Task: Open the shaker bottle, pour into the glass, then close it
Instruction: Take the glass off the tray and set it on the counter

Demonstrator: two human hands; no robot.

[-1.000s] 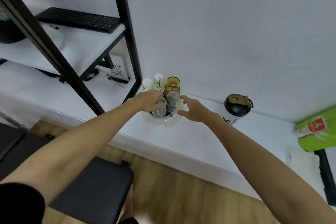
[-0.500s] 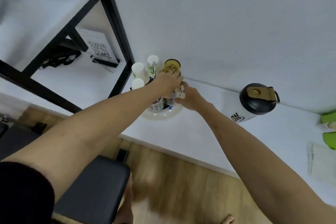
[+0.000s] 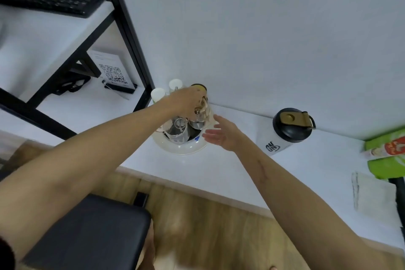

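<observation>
Now withdrawn from the tray (image 3: 182, 149), right hand (image 3: 221, 133) open and empty; left hand (image 3: 186, 99) gripping a lifted glass (image 3: 198, 117). Shaker bottle (image 3: 285, 131) untouched, capped, at 3 o'clock.

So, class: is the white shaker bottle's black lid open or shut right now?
Shut. The white shaker bottle stands upright, its black lid on and the gold flip cap lying flat; neither hand touches it.

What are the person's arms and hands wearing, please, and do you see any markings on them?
Both forearms are bare, and the left hand and right hand wear no gloves. A dark sleeve edge shows at the left upper arm. A faint line marks the inner right forearm. No watch or bracelet is visible.
</observation>
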